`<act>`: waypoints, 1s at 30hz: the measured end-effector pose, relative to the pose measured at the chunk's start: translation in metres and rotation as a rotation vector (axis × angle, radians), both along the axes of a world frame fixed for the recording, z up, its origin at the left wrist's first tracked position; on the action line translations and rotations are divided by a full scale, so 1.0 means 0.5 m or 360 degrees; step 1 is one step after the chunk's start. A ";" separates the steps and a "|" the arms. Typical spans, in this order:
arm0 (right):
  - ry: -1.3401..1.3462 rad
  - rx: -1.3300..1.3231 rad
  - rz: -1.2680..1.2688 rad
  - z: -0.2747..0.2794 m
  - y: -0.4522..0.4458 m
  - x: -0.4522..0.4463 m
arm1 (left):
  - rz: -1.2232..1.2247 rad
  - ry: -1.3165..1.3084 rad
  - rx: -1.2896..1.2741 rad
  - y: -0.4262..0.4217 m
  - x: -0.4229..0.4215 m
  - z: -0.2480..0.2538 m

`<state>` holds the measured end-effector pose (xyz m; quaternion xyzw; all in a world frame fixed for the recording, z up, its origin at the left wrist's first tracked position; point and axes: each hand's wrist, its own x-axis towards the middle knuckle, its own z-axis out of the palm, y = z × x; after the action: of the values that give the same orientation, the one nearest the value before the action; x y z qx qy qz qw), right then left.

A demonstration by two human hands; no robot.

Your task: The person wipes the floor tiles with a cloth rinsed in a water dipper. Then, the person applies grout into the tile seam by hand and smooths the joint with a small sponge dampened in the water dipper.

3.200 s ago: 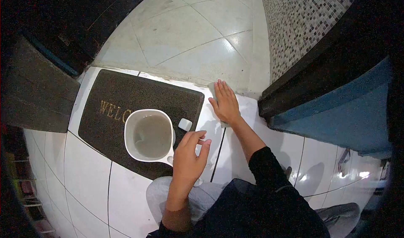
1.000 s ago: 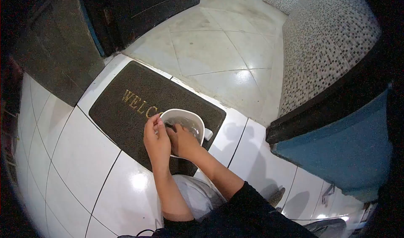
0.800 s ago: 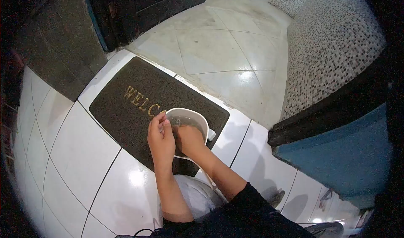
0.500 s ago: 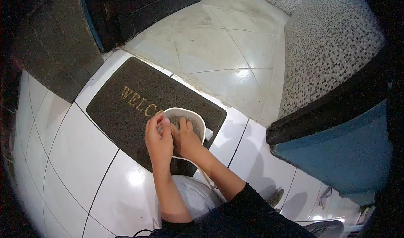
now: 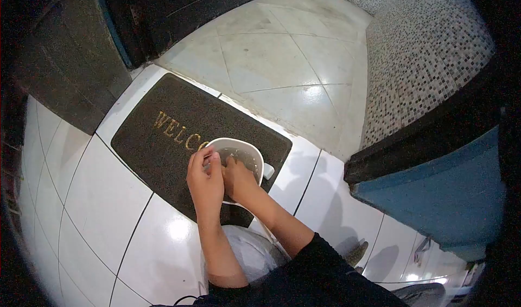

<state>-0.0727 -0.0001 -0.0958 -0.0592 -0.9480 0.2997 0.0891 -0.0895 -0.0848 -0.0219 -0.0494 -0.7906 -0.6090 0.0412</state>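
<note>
A white bucket (image 5: 256, 151) with greyish, cloudy liquid (image 5: 244, 151) inside stands over the doormat's near right part. At its left rim is my left hand (image 5: 206, 179), closed, its curled fingers and thumb around the edge. My right hand (image 5: 240, 181) reaches down into the bucket with bent fingers close together. The fingertips are hidden, and whatever they hold cannot be made out. On the bucket's right side sticks out a white lug (image 5: 268, 171). Under it lies the dark doormat (image 5: 135, 128) with gold letters.
White floor tiles (image 5: 163, 231) surround the mat. Beyond a raised edge lies a duller tiled floor (image 5: 271, 63). Dark doors (image 5: 70, 63) stand at the left, a mosaic wall (image 5: 429, 63) and a blue panel (image 5: 434, 193) at the right. Grey cloth (image 5: 247, 253) shows beneath my forearms.
My right hand's fingers have bent and drawn closer together inside the bucket. More of the liquid's surface shows behind them. My left hand stays at the rim.
</note>
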 end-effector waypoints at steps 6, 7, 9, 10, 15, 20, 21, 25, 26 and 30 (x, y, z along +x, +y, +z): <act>-0.0203 -0.0022 0.0281 0.047 0.017 -0.002 | 0.0011 -0.0068 -0.0006 0.001 0.002 0.010; -0.0204 -0.0021 0.0280 0.057 0.018 -0.004 | 0.0013 -0.0088 -0.0008 0.001 0.002 0.011; -0.0238 0.0097 0.0231 0.078 0.018 -0.006 | 0.0014 -0.0061 0.0007 0.001 0.002 0.010; -0.0238 0.0096 0.0229 0.079 0.017 -0.006 | 0.0016 -0.0034 0.0020 0.001 0.002 0.011; -0.0233 0.0280 0.0286 0.106 0.010 -0.003 | 0.0105 -0.0051 0.0068 -0.001 -0.001 0.006; -0.0148 0.0236 0.0297 0.093 0.006 0.002 | 0.0174 0.0044 0.0151 0.001 -0.001 0.012; -0.0148 0.0244 0.0321 0.093 0.005 0.004 | 0.0205 0.0051 0.0180 0.002 0.000 0.018; -0.0054 0.0236 0.0372 0.080 0.003 0.003 | 0.0238 0.0189 0.0232 0.002 -0.004 0.004; -0.0031 0.0210 0.0345 0.078 0.002 0.003 | 0.0236 0.0190 0.0232 0.003 -0.004 0.005; -0.0007 0.0190 0.0368 0.100 0.010 0.009 | 0.0187 0.0161 0.0209 0.007 0.000 0.011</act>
<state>-0.0682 0.0047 -0.0457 0.0552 -0.9649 0.2507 0.0554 -0.0895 -0.0811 -0.0165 -0.0307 -0.7475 -0.6527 0.1198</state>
